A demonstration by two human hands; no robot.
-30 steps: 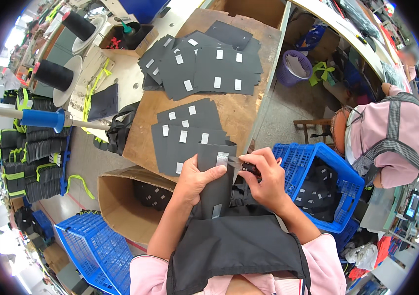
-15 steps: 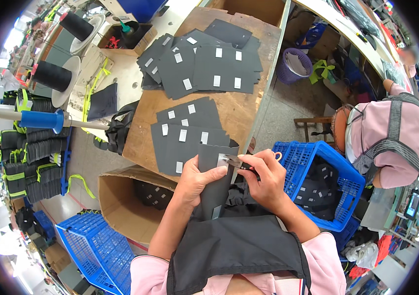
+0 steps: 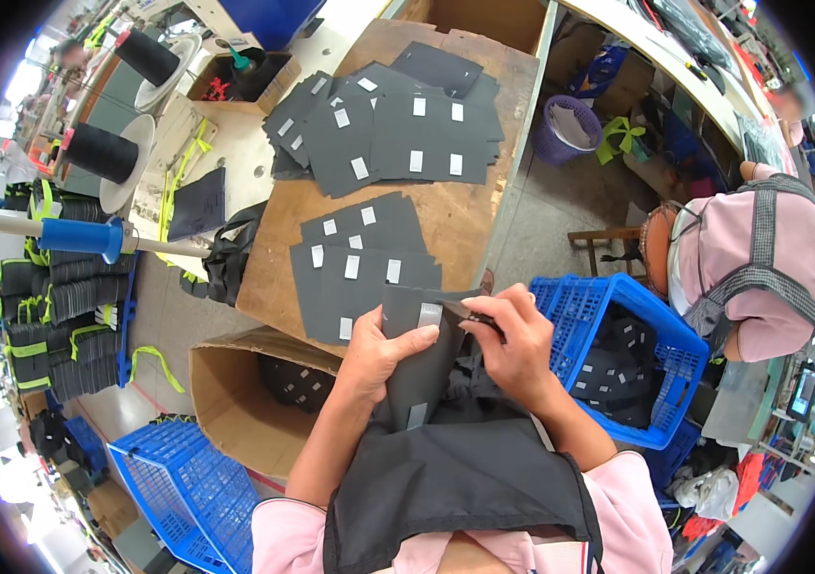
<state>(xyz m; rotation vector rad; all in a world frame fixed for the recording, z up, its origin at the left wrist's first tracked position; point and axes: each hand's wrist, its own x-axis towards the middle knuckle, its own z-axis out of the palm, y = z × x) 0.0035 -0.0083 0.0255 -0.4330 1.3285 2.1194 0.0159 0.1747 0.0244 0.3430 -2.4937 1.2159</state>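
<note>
My left hand [image 3: 375,356] grips a dark grey fabric panel [image 3: 419,371], its thumb lying across the front. The panel bends into a curve and carries one pale patch [image 3: 430,314] near its top edge and another lower down. My right hand [image 3: 515,346] is closed around small scissors [image 3: 484,321], whose blades point left at the panel's upper right edge, beside the upper patch. Fingers hide most of the handles. Just beyond my hands, a small group of similar panels [image 3: 369,273] lies overlapping on the wooden table [image 3: 460,225].
A larger spread of panels [image 3: 427,139] covers the table's far part. A cardboard box [image 3: 226,383] and a blue crate [image 3: 183,488] stand at left. Another blue crate [image 3: 561,330] with panels is at right, near a person in pink [image 3: 761,258]. Thread cones [image 3: 101,151] stand far left.
The scissors have turned, so less of their blades shows and the ring handle is no longer visible. The panel's top right edge has opened outward. My left hand keeps its hold.
</note>
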